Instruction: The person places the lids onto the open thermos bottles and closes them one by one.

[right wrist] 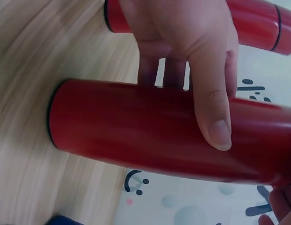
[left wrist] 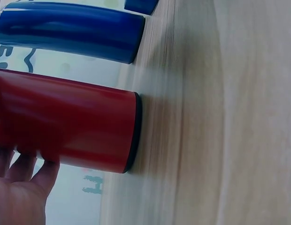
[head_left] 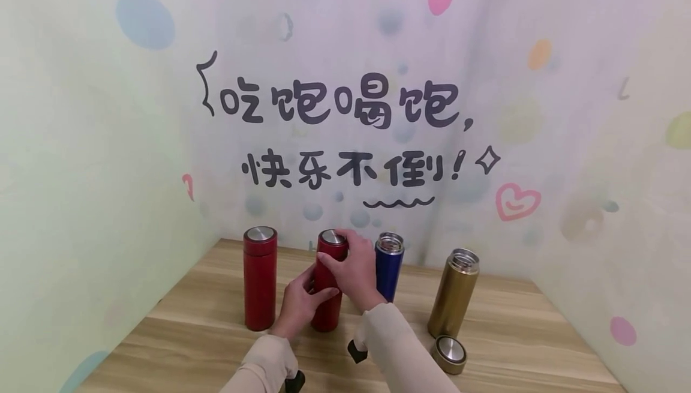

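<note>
My left hand (head_left: 298, 304) is wrapped round the body of a red thermos (head_left: 326, 318) standing upright on the wooden table. In the right wrist view the left thumb (right wrist: 213, 110) lies across the front, with the other fingers behind. My right hand (head_left: 357, 266) grips the same thermos at its top, thumb and fingers around the silver-topped lid (head_left: 333, 237). A second red thermos (head_left: 260, 291) with its lid on stands to the left. Just right of my hands is a blue thermos (head_left: 388, 267), lidless and partly hidden by the right hand.
A gold thermos (head_left: 454, 297) without its lid stands further right, its gold lid (head_left: 450, 354) lying in front of it. Part of a small blue object (left wrist: 141, 4) shows beside the blue thermos in the left wrist view. A printed wall backs the table (head_left: 178, 345).
</note>
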`<state>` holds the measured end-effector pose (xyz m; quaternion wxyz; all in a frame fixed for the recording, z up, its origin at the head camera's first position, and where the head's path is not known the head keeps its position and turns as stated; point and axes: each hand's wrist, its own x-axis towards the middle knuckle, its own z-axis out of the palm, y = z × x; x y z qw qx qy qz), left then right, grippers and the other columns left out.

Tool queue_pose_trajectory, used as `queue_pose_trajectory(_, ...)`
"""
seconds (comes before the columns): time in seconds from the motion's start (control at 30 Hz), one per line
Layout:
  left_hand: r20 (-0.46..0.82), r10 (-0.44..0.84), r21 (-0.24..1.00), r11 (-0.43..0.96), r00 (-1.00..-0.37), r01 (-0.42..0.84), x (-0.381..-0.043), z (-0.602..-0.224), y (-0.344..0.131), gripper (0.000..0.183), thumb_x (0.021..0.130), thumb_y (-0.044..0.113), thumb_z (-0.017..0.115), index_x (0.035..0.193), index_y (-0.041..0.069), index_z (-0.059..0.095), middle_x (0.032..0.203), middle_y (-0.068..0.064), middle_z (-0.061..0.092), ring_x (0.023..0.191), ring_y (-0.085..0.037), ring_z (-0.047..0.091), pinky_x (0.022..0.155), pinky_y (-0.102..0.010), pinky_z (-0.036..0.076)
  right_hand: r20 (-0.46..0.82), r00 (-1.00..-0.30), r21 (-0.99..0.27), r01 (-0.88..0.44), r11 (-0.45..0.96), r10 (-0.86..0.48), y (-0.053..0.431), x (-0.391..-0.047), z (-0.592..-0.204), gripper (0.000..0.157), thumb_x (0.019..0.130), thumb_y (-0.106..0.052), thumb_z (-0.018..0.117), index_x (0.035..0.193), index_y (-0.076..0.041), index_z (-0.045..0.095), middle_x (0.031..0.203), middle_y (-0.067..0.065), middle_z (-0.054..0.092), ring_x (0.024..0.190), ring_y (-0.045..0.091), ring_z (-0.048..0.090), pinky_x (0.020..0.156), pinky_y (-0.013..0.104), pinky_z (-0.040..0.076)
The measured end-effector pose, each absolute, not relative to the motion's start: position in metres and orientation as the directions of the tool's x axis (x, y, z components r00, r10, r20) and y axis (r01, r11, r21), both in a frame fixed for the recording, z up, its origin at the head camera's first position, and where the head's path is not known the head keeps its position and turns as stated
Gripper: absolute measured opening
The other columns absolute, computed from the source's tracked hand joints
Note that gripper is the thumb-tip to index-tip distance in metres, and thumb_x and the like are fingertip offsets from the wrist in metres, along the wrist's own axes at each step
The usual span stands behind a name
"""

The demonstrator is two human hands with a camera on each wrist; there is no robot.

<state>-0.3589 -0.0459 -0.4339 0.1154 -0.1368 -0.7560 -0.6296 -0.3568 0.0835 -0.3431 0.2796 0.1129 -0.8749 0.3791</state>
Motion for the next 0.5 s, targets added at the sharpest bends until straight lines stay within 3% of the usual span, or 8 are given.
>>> queue_pose_trajectory(0.13,0.336,0.066,0.922,0.178,-0.940,0.343,-0.360,-0.435,-0.046,0.078,0.083,0.041,0.075,0.149,0.019,0.040,0.140,-0.010,0.053,0.126,-0.033,0.051,0.098,-0.050,0.044,0.594,-0.803,-0.542,-0.369,0.755,0.034,0.080,-0.356,-0.342,0.057,0.081,-0.041,0.079,0.128,-0.018,0.056,0.114,0.002,0.062,0.102,0.020,0.051,0.081,0.036,0.054)
queue_pose_trajectory(0.23,0.335,0.063,0.922,0.182,-0.940,0.341,-0.360,-0.435,-0.046,0.077,0.084,0.039,0.075,0.149,0.019,0.040,0.140,-0.010,0.053,0.126,-0.033,0.051,0.098,-0.050,0.044,0.574,-0.819,-0.559,-0.389,0.732,0.002,0.081,-0.357,-0.342,0.057,0.083,-0.040,0.077,0.130,-0.019,0.053,0.117,0.003,0.060,0.105,0.021,0.050,0.082,0.037,0.054)
queue_pose_trajectory(0.37,0.352,0.055,0.918,0.173,-0.934,0.356,-0.360,-0.434,-0.045,0.074,0.084,0.036,0.076,0.148,0.017,0.043,0.137,-0.010,0.056,0.124,-0.032,0.053,0.098,-0.050,0.045,0.485,-0.865,-0.690,-0.468,0.552,-0.128,0.090,-0.360,-0.340,0.055,0.090,-0.031,0.071,0.139,-0.023,0.048,0.129,0.004,0.055,0.114,0.023,0.051,0.089,0.044,0.052)
queue_pose_trajectory(0.5,0.365,0.049,0.917,0.155,-0.930,0.368,-0.360,-0.433,-0.044,0.074,0.084,0.036,0.076,0.146,0.012,0.045,0.133,-0.012,0.058,0.122,-0.032,0.055,0.097,-0.049,0.046,0.389,-0.886,-0.813,-0.459,0.358,-0.254,0.102,-0.364,-0.337,0.053,0.095,-0.024,0.065,0.144,-0.025,0.046,0.138,0.006,0.051,0.121,0.029,0.051,0.095,0.051,0.048)
